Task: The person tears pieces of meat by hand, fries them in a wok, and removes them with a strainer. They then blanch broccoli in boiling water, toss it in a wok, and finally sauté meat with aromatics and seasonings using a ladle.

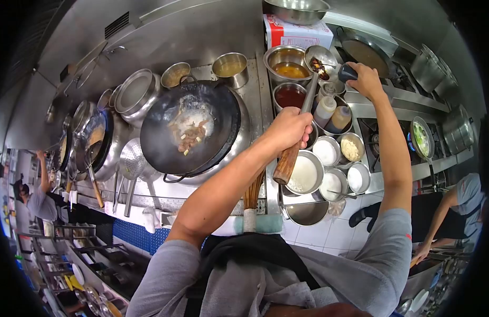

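Note:
My left hand [289,128] is closed round the wooden handle of a ladle [321,57]. Dark sauce or pieces lie in the ladle's bowl, held over the seasoning containers. In my right hand [367,82] is a dark bottle [348,73], tilted with its end toward the ladle bowl. Squeeze bottles [324,111] stand in a round metal container below. On the left, a black wok [159,138] holds pale meat pieces [192,136] in bubbling, steaming liquid, with neither hand touching it.
Bowls of white powder [303,174], minced garlic [351,149], red sauce [290,97] and amber liquid [291,70] crowd the counter. A skimmer [132,158] rests left of the wok. A pan [422,138] sits by a lit burner at right. Other people [38,198] work at both sides.

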